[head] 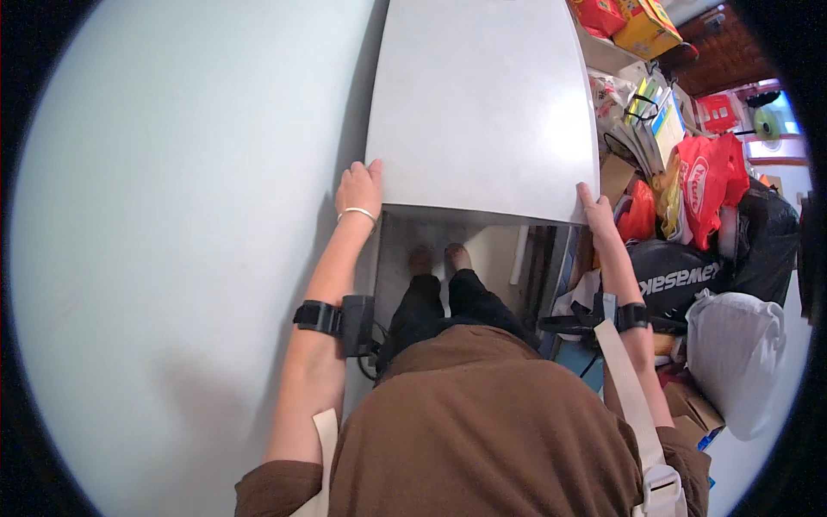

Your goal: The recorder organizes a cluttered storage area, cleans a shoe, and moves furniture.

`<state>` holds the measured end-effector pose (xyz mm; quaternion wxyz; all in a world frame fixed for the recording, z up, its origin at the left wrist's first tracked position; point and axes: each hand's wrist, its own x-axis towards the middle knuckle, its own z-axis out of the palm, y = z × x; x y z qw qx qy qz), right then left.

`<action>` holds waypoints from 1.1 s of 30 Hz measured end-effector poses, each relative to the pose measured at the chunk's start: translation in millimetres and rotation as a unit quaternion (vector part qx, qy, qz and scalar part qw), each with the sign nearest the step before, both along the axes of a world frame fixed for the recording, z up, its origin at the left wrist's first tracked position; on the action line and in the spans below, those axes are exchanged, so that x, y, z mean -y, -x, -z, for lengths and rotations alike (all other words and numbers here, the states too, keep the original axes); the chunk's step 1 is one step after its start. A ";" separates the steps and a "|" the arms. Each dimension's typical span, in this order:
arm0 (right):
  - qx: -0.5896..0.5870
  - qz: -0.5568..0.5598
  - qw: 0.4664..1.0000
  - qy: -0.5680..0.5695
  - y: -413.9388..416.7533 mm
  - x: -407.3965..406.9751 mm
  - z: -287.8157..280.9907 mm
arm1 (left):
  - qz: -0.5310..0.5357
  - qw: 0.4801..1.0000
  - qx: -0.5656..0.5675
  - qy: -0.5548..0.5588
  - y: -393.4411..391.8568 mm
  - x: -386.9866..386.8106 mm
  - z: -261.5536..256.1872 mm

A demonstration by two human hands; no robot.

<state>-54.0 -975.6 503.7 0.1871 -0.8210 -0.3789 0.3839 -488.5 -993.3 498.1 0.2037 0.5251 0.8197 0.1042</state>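
Note:
A large white panel, perhaps a tabletop (481,116), stretches away in front of me; its far end runs out of view. My left hand (360,191), with a pale bangle at the wrist, grips its left edge close to the near corner. At the near right corner my right hand (597,216) holds the other edge, thumb against the top side and fingers mostly hidden beneath. Whether the panel rests on anything cannot be seen. Below its near edge my feet and dark trousers show on a grey floor (394,258).
A pale wall (194,194) runs close along my left. On the right, piled belongings crowd in: a red plastic bag (707,187), bundled papers (652,129), a black bag with lettering (678,274), a white stuffed sack (736,362) and cardboard (694,404).

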 end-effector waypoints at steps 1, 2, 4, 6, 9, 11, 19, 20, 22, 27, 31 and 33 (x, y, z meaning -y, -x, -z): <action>0.001 -0.006 1.000 -0.006 13.4 0.0 -7.7 | 0.001 1.000 0.004 -0.007 5.0 -0.6 -2.0; 0.002 -0.013 1.000 -0.012 23.6 -0.8 -11.1 | -0.003 1.000 0.003 -0.003 8.2 -1.5 -3.7; -0.008 -0.009 1.000 -0.022 25.6 6.0 -7.1 | 0.003 1.000 -0.030 0.000 6.4 -0.1 -4.6; 0.014 0.013 1.000 -0.014 17.5 12.0 0.7 | 0.053 0.990 -0.092 -0.088 -1.3 11.9 -8.2; 0.015 0.012 1.000 -0.021 19.6 18.1 3.9 | 0.087 0.967 -0.125 -0.205 -10.3 12.3 -3.7; -0.005 0.000 1.000 0.011 20.9 10.6 -4.0 | 0.076 0.965 -0.096 -0.230 -14.6 7.8 -5.1; -0.101 0.027 0.994 0.015 18.8 -6.3 -16.7 | -0.076 0.996 -0.038 -0.041 -32.0 -13.4 -14.8; -0.103 0.031 0.994 0.013 18.9 -6.9 -15.9 | -0.071 0.996 -0.040 -0.044 -30.8 -14.0 -10.7; -0.051 0.010 0.999 -0.004 26.0 -4.8 -19.9 | -0.086 0.990 -0.049 -0.099 -21.8 -10.3 1.0; 0.111 0.020 0.993 -0.026 27.5 6.3 -4.8 | -0.065 0.996 0.050 -0.026 3.6 6.3 10.3; 0.103 0.040 0.993 -0.032 19.3 9.4 7.0 | -0.018 0.988 0.094 -0.120 0.1 14.2 13.4; 0.068 0.048 0.994 -0.067 4.0 12.8 24.3 | -0.001 0.994 0.056 -0.097 -19.1 4.6 0.6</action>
